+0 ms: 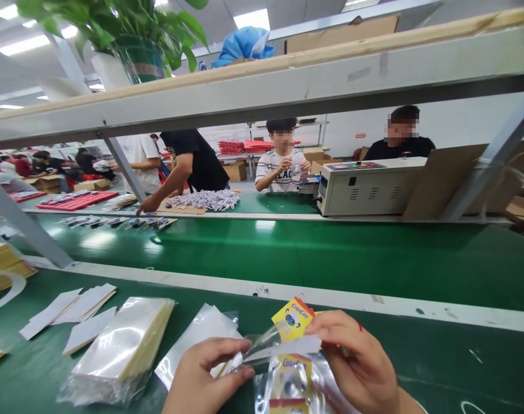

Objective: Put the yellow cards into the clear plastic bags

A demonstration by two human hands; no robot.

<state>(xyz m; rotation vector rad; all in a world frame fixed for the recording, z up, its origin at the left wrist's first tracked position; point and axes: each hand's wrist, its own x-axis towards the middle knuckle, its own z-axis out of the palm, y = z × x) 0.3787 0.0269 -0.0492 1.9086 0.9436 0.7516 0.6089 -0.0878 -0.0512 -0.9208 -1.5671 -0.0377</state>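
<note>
Hands: left hand [205, 374] pinches the mouth of a clear plastic sleeve [283, 368]; right hand [359, 362] grips its other edge, fingers curled shut.
Card: yellow printed backing card [293, 318] sticks up just behind the sleeve, against the right fingers.
Bench: green worktop [438, 356] carries a stack of clear bags [119, 345] and white paper slips [72, 307] to the left.
Across the belt: seated people facing a grey control box [365, 187].
</note>
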